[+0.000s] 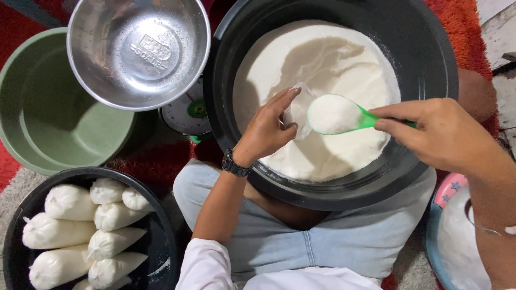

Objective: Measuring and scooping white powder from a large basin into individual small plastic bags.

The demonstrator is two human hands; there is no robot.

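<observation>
Head view: a green scoop (344,117) heaped with white powder is pinched by its handle in the right hand (443,134), while a small clear plastic bag (297,107) is held open at its mouth between the closed fingers of the left hand (266,129), just beside the scoop's bowl. Beneath both grips a large black basin (424,64) of white powder is seen. Well to the left of the left hand, a steel bowl (138,51) on a scale, a green tub (48,107) and a black basin of filled bags (80,231) are placed.
</observation>
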